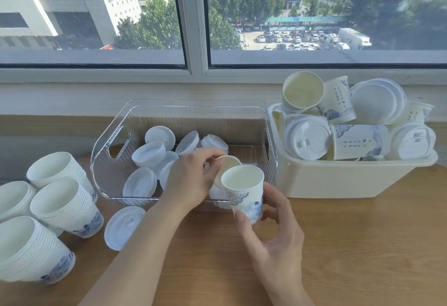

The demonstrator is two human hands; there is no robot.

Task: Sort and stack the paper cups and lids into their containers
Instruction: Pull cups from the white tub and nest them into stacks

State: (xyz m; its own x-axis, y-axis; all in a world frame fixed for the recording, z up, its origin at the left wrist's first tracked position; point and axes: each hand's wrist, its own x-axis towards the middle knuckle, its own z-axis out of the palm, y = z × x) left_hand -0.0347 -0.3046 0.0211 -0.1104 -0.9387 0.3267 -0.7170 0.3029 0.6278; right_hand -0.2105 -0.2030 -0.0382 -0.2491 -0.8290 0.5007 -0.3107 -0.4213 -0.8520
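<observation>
My right hand [275, 240] grips an upright white paper cup with blue print [244, 192] just in front of the clear plastic bin [113, 134]. My left hand [191, 177] pinches a white lid [227, 165] right behind the cup's rim, over the bin's front right corner. Several white lids [150, 153] lie loose inside the clear bin. One lid [124, 227] lies on the wooden table in front of the bin. The cream bin [338, 177] on the right is piled with lidded and open cups.
Several stacks of nested cups [65, 206] stand on the table at the left. The window sill and wall run just behind both bins. Bare wooden tabletop [362, 245] stretches in front of the cream bin.
</observation>
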